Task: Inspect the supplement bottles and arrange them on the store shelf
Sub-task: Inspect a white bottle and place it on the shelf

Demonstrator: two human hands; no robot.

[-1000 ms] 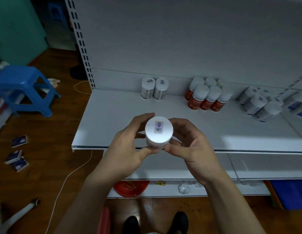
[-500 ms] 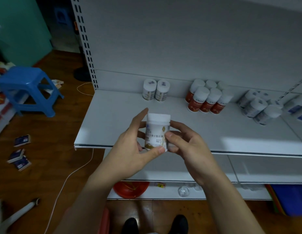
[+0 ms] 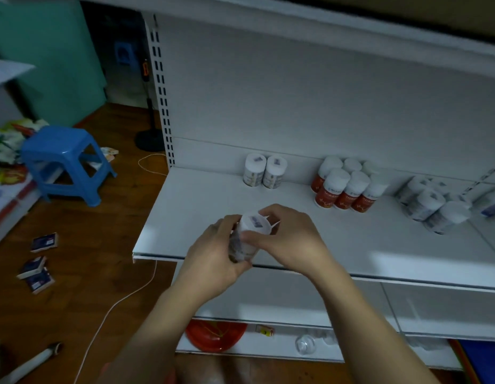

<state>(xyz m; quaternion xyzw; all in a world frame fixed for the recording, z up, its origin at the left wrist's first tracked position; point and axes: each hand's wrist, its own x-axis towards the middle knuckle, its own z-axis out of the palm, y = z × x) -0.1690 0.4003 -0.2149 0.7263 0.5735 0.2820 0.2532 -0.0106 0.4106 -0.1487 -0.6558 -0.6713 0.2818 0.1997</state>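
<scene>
Fingers (image 3: 223, 222) of my left hand (image 3: 213, 253) curl round the body of the supplement bottle (image 3: 254, 223). My right hand (image 3: 292, 239) pinches its white cap, thumb in front, fingers over the far rim. Bottle is tilted, between both palms, above the shelf (image 3: 351, 245) front edge. Two matching bottles (image 3: 264, 173) stand well behind it.
</scene>
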